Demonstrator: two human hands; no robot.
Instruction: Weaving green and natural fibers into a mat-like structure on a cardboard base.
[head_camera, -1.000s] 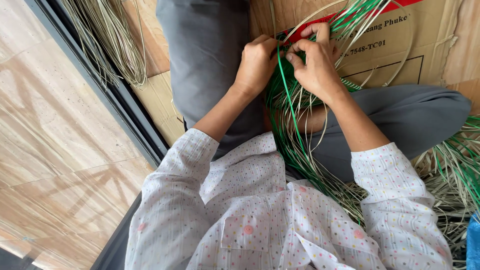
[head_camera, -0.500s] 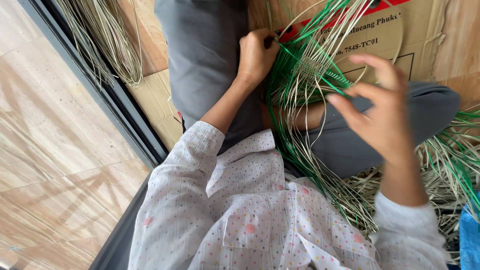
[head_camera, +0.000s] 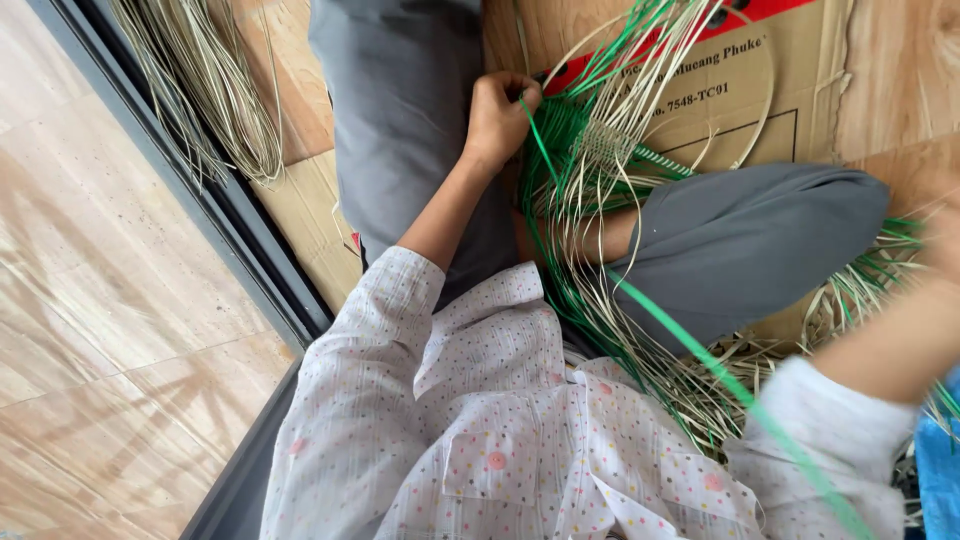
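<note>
Head view: the left hand (head_camera: 497, 115) is closed, pinching a thin green flat plastic strip (head_camera: 700, 350) at the edge of the partly woven green-and-cream strip piece (head_camera: 610, 150) lying in the lap, over grey trousers (head_camera: 740, 240). The strip runs taut to the lower right. The right hand (head_camera: 945, 245) is blurred at the frame edge; its grip cannot be told. A printed brown cardboard box (head_camera: 760, 90) lies beyond. Judgement: keep the pinch firm at the weave, draw the strip flat and untwisted, and keep loose cream strands (head_camera: 210, 90) clear.
</note>
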